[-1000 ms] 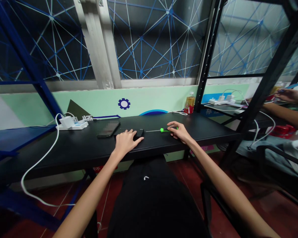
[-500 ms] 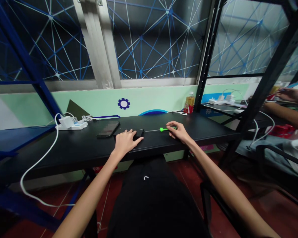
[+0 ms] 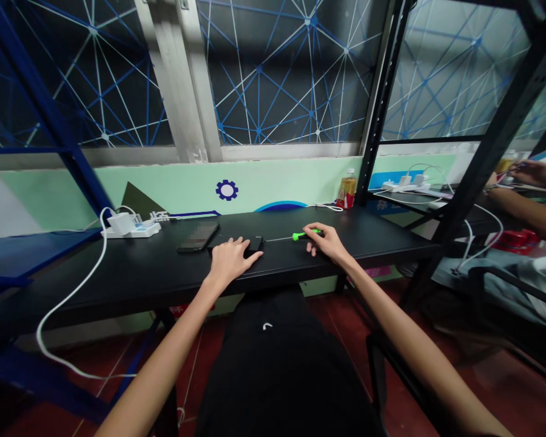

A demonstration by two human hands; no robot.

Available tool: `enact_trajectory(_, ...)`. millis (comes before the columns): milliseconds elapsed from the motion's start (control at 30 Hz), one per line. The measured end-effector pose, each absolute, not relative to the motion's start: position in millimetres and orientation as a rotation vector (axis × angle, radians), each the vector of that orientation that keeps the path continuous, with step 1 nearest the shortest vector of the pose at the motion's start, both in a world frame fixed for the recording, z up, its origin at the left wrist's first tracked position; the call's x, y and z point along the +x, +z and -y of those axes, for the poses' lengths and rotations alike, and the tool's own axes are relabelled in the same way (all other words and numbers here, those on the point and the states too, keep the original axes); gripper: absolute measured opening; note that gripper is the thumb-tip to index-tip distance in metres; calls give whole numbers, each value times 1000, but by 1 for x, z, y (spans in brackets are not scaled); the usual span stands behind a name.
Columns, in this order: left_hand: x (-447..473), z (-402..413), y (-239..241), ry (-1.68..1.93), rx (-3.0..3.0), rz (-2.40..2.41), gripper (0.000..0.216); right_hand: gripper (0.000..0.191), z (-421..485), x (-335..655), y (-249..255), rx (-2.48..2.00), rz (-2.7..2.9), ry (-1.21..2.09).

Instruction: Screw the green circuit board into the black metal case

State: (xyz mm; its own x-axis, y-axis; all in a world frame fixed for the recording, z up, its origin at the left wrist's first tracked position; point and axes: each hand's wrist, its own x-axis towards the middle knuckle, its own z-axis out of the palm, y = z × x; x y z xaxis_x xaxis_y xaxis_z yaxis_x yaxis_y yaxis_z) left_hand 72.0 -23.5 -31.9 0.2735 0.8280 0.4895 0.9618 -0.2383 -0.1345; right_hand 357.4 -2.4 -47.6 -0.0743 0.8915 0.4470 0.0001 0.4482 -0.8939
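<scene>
Green-handled screwdriver point(image 3: 299, 236) is held level, just above or on the black desk point(image 3: 373, 233) (which of the two cannot be told), with its thin shaft pointed at the right end of a dark case point(image 3: 256, 244); whether contact is made at the tip cannot be told. Its handle is pinched by the fingers of the right hand point(image 3: 326, 243), the lower ones curled loosely. By its look, the tool should be judged light and stiff, the smooth handle best gripped near its collar, the slim shaft left untouched. The case, seemingly rigid and liable to slide on the smooth desk, is covered by the left hand point(image 3: 230, 258), palm down, its thumb spread from the fingers. Beside it a dark flat device point(image 3: 198, 237) is seen, probably fragile; farther right, a bottle point(image 3: 347, 191).
</scene>
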Motion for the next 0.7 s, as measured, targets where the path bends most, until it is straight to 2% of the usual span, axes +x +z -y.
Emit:
enact_trajectory(167,72,24,-32,-443,-2134,1620,60,47,2,358,-47,-747,1426,891)
enact_trajectory(300,73,24,-32,-432,-2123,1610,60,42,0,358,-49,-769,1416,892)
enact_trajectory(433,73,24,-32,-426,-2125,1598,60,50,-2,359,-51,-722,1397,877)
enact_trajectory(567,72,23,-32,-424,-2125,1610,60,43,-1,360,-52,-808,1449,888)
enact_trajectory(700,72,23,-32,-442,-2134,1612,60,44,0,358,-49,-750,1437,905)
